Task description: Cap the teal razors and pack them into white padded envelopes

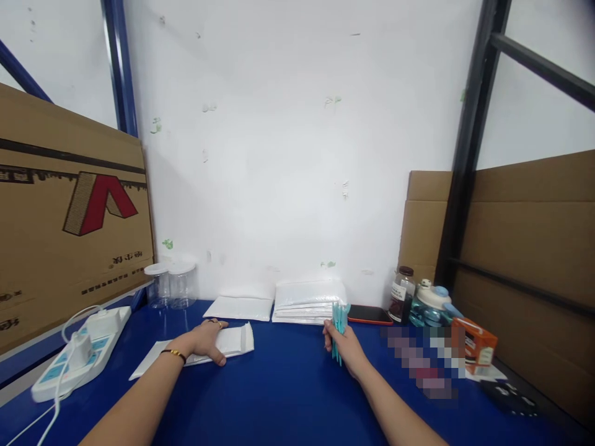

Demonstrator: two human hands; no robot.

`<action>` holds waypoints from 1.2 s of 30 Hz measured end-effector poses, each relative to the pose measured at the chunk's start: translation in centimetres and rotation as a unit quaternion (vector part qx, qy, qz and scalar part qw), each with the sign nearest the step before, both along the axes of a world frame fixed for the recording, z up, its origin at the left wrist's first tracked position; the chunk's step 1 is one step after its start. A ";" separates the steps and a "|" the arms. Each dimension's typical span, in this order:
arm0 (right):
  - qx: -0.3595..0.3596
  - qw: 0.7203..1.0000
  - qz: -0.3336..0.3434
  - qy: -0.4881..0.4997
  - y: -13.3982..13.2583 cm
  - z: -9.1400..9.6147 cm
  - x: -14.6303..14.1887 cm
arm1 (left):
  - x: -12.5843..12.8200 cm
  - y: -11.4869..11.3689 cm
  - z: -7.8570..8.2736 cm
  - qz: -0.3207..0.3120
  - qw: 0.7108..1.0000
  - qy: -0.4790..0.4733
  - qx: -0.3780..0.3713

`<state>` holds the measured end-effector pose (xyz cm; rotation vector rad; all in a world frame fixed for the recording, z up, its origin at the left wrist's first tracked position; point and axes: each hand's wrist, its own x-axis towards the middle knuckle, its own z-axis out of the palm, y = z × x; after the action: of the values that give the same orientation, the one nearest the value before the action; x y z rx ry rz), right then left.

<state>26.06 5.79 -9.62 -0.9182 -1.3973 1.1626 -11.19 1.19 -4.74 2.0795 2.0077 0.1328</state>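
My right hand (343, 345) is closed around a bundle of slim teal sticks (338, 316), held roughly upright above the blue tabletop; their exact kind is too small to make out. My left hand (206, 341) lies on a white padded mailer (232, 340), fingers spread and thumb apart, pressing on its upper side. The mailer rests flat, and part of it is hidden under the hand and wrist. Behind my hands, a stack of white padded mailers (309, 297) sits against the wall, with another white mailer (239, 308) to its left.
Two clear lidded jars (182, 288) stand at the back left, near a white power strip (100, 350) with plugs. A phone (370, 314), a dark-capped bottle (402, 295), a teal water bottle (430, 306) and an orange box (473, 345) occupy the right. Cardboard flanks both sides.
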 end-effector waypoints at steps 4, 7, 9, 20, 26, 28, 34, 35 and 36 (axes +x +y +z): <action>0.034 0.996 -0.052 0.063 -0.8 2.2 -0.4 | 2.1 -1.2 1.6 -0.032 0.997 -0.046 0.054; 0.054 0.987 -0.072 0.137 -1.8 5.8 -1.7 | 4.6 -1.9 2.7 -0.061 0.982 -0.141 0.106; 0.020 0.982 -0.046 0.182 -2.6 8.8 -2.9 | 6.7 -2.3 3.3 -0.085 0.965 -0.209 0.134; 0.125 0.985 -0.082 0.085 -6.5 17.3 -6.9 | 15.5 -3.7 3.6 -0.151 0.845 -0.449 0.250; 0.154 0.987 -0.049 -0.013 -7.4 17.5 -7.6 | 16.4 -4.1 3.4 -0.156 0.797 -0.523 0.259; 0.134 0.990 -0.004 -0.044 -7.6 17.5 -7.9 | 16.5 -4.3 3.5 -0.152 0.785 -0.544 0.255; 0.083 0.988 0.113 -0.064 -7.9 17.7 -8.6 | 16.3 -4.4 3.3 -0.122 0.775 -0.554 0.279; 0.082 0.987 0.121 -0.067 -7.9 17.8 -8.6 | 16.2 -4.5 3.3 -0.118 0.775 -0.552 0.284; 0.081 0.986 0.126 -0.072 -7.9 17.8 -8.7 | 16.2 -4.5 3.3 -0.113 0.777 -0.549 0.287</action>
<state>17.39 -2.15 8.22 -0.7372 -1.7384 1.1637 4.96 -3.30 -1.45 1.7261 1.0033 1.6424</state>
